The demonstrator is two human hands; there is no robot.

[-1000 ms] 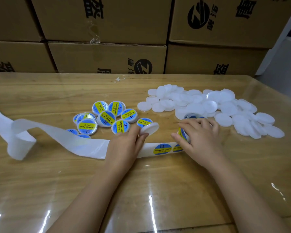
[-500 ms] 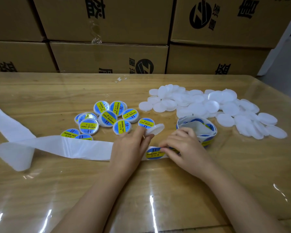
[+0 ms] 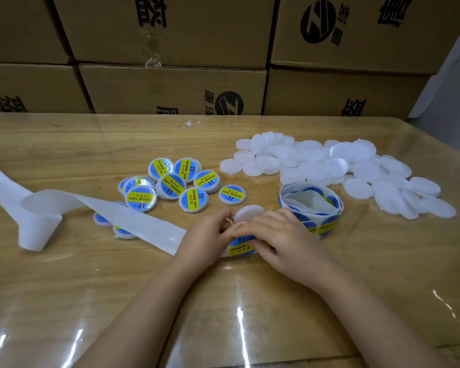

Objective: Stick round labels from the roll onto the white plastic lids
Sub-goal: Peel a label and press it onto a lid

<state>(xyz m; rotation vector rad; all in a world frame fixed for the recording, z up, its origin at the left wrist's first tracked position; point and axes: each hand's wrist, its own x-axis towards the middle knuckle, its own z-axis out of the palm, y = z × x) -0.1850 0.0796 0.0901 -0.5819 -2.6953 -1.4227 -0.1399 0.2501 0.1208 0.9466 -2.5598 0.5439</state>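
My left hand [image 3: 206,241] holds a blank white lid [image 3: 248,213] between thumb and fingers, tilted up just above the label strip. My right hand [image 3: 282,239] pinches the edge of a blue-and-yellow round label [image 3: 241,247] on the white backing strip, right beside the left hand. The loose label roll [image 3: 311,208] lies just right of my hands. A pile of blank white lids [image 3: 337,171] spreads across the right of the table. Several labelled lids [image 3: 175,185] lie in a cluster at the centre left.
The empty backing strip [image 3: 72,208] trails left in loops and covers a few labelled lids. Stacked cardboard boxes [image 3: 170,83] wall off the table's far edge. A glossy clear sheet covers the wooden table [image 3: 223,314].
My right hand left the roll and came left onto the label on the strip. The strip slid left, and the lid in my left hand now stands close over the label.
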